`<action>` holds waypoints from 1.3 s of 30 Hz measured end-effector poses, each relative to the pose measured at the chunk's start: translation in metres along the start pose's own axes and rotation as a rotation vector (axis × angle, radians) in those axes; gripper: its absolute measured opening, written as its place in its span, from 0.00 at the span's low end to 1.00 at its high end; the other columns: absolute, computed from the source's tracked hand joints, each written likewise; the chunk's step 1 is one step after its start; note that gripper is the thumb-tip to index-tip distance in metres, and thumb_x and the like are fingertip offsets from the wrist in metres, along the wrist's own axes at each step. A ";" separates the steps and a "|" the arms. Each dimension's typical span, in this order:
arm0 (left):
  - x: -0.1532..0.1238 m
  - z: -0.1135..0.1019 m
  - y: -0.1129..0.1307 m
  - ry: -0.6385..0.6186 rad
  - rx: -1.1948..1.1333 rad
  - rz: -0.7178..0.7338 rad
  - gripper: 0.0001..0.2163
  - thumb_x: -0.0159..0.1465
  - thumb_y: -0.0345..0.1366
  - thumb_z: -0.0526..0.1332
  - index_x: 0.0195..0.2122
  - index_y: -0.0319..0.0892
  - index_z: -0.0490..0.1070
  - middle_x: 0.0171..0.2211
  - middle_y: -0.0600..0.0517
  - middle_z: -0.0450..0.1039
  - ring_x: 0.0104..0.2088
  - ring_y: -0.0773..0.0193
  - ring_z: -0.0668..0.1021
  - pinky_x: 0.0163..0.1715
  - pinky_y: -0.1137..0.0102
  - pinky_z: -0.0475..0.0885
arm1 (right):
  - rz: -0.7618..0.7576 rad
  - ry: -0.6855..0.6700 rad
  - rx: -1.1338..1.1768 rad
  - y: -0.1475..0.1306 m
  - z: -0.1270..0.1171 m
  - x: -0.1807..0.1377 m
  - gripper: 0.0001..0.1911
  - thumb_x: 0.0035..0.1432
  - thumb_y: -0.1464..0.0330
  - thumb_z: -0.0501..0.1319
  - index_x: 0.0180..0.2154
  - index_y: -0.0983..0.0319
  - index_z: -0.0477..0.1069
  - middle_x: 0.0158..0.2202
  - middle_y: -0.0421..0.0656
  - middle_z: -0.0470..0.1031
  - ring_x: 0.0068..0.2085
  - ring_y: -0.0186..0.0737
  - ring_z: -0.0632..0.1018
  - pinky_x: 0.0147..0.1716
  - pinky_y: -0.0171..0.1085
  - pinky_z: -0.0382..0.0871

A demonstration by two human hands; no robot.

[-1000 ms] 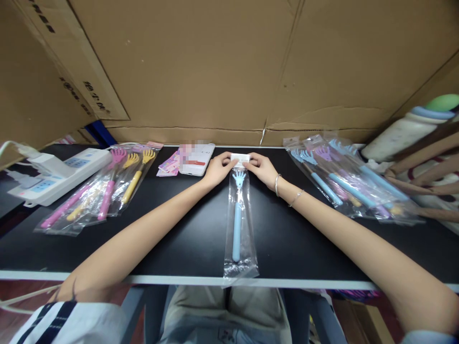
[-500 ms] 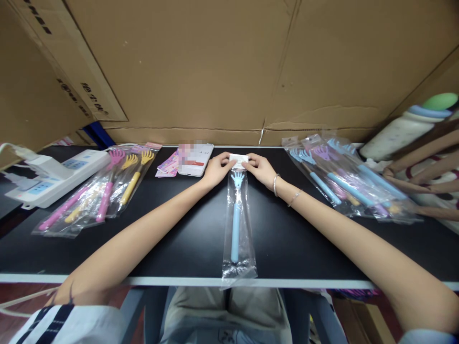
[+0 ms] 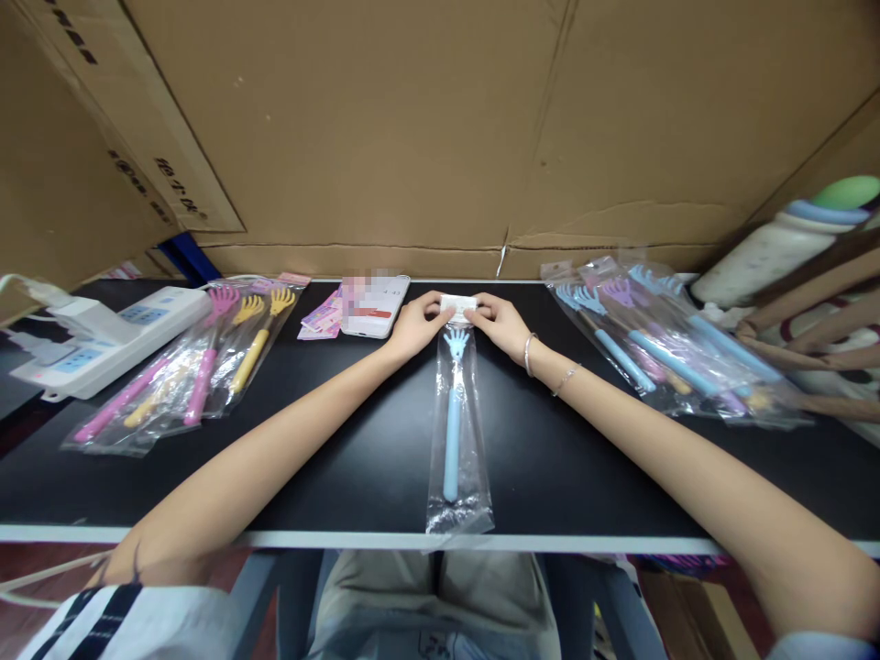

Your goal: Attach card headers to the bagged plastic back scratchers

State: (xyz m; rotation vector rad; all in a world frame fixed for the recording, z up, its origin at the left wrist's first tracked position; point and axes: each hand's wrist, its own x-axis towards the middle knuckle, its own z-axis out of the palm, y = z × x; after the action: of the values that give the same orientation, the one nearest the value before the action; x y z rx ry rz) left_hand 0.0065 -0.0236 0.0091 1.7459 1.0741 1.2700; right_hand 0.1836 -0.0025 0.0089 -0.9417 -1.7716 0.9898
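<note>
A light-blue back scratcher (image 3: pixel 452 431) lies in a clear plastic bag (image 3: pixel 474 477) in the middle of the black table, its hand-shaped end pointing away from me. At the bag's far end is a small white card (image 3: pixel 457 306). My left hand (image 3: pixel 418 325) pinches the card's left edge between thumb and fingers. On the opposite edge, my right hand (image 3: pixel 501 325) pinches it the same way, a bracelet and a bangle on that wrist. Whether the card is folded over the bag's mouth, I cannot tell. The bag's near end reaches the table's front edge.
Bagged pink and yellow back scratchers (image 3: pixel 199 385) lie at left beside a white power strip (image 3: pixel 137 321). A phone (image 3: pixel 377 307) rests by pink printed cards (image 3: pixel 322 316). More bagged scratchers (image 3: pixel 660 348) lie at right, near a bottle (image 3: pixel 770 247). Cardboard (image 3: pixel 385 119) walls the back.
Almost nothing differs. Both hands keep their pinch on the white card, and the bag with the blue back scratcher stays in place.
</note>
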 end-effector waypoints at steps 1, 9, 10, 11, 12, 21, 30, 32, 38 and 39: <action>0.000 0.000 0.000 0.004 0.008 -0.002 0.09 0.60 0.38 0.61 0.38 0.39 0.69 0.37 0.49 0.77 0.39 0.63 0.79 0.42 0.71 0.71 | 0.000 -0.001 -0.003 0.000 0.000 0.000 0.14 0.49 0.59 0.64 0.34 0.62 0.69 0.29 0.41 0.77 0.34 0.40 0.78 0.39 0.40 0.70; -0.001 -0.001 0.000 -0.008 0.054 0.016 0.10 0.59 0.37 0.61 0.39 0.39 0.68 0.35 0.49 0.77 0.39 0.61 0.79 0.43 0.68 0.71 | -0.003 0.002 0.005 0.000 0.002 0.001 0.12 0.49 0.61 0.63 0.33 0.62 0.68 0.29 0.40 0.76 0.33 0.39 0.78 0.38 0.38 0.70; -0.001 -0.001 0.000 -0.007 0.059 0.017 0.10 0.58 0.37 0.61 0.39 0.39 0.68 0.36 0.49 0.77 0.39 0.61 0.79 0.42 0.68 0.71 | -0.005 0.002 0.003 -0.001 0.002 0.000 0.12 0.49 0.61 0.63 0.33 0.62 0.69 0.28 0.40 0.76 0.33 0.39 0.78 0.38 0.38 0.70; -0.001 -0.001 0.000 -0.005 0.063 0.017 0.10 0.58 0.37 0.62 0.39 0.39 0.68 0.36 0.48 0.77 0.39 0.61 0.79 0.42 0.68 0.72 | -0.005 -0.001 0.001 -0.002 0.002 0.000 0.12 0.49 0.61 0.63 0.33 0.61 0.69 0.28 0.40 0.76 0.33 0.39 0.78 0.38 0.38 0.70; -0.001 -0.001 0.000 -0.002 0.066 0.015 0.10 0.58 0.36 0.62 0.39 0.39 0.68 0.36 0.48 0.77 0.39 0.61 0.79 0.42 0.68 0.72 | -0.006 -0.005 -0.002 -0.002 0.002 0.000 0.12 0.49 0.61 0.63 0.33 0.61 0.69 0.28 0.40 0.76 0.33 0.39 0.77 0.38 0.39 0.70; -0.001 0.000 0.002 0.013 0.060 -0.005 0.09 0.57 0.35 0.62 0.37 0.39 0.68 0.35 0.49 0.77 0.37 0.62 0.79 0.39 0.69 0.72 | -0.001 -0.007 -0.016 -0.003 0.002 -0.001 0.11 0.49 0.62 0.63 0.32 0.62 0.68 0.28 0.40 0.76 0.33 0.40 0.78 0.38 0.39 0.70; -0.002 0.000 0.004 0.022 0.094 -0.008 0.09 0.57 0.35 0.62 0.37 0.39 0.68 0.34 0.51 0.77 0.36 0.63 0.79 0.38 0.71 0.72 | -0.002 -0.002 -0.036 -0.001 0.002 -0.001 0.14 0.49 0.59 0.64 0.33 0.61 0.68 0.30 0.42 0.78 0.34 0.42 0.79 0.39 0.40 0.71; -0.002 0.000 0.004 0.027 0.093 -0.006 0.08 0.57 0.35 0.62 0.37 0.40 0.68 0.34 0.51 0.77 0.36 0.63 0.79 0.38 0.71 0.71 | -0.005 -0.006 -0.031 0.000 0.002 0.000 0.14 0.49 0.59 0.64 0.33 0.61 0.68 0.31 0.42 0.78 0.35 0.42 0.79 0.40 0.40 0.71; -0.001 0.001 0.002 0.028 0.085 -0.013 0.08 0.57 0.34 0.61 0.38 0.39 0.67 0.34 0.50 0.77 0.36 0.63 0.79 0.38 0.71 0.72 | -0.005 -0.017 -0.019 0.000 0.003 0.000 0.13 0.49 0.59 0.63 0.33 0.62 0.68 0.31 0.42 0.77 0.35 0.41 0.78 0.40 0.40 0.70; 0.000 0.001 0.001 0.027 0.081 -0.013 0.08 0.57 0.34 0.61 0.38 0.39 0.67 0.35 0.50 0.77 0.36 0.63 0.79 0.38 0.71 0.72 | -0.005 -0.021 -0.021 -0.001 0.002 0.000 0.14 0.50 0.59 0.63 0.34 0.62 0.68 0.30 0.42 0.76 0.34 0.41 0.78 0.39 0.39 0.70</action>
State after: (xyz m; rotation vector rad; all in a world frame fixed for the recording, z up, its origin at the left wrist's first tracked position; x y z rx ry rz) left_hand 0.0075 -0.0246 0.0099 1.7831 1.1650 1.2610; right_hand 0.1814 -0.0035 0.0087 -0.9429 -1.8037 0.9832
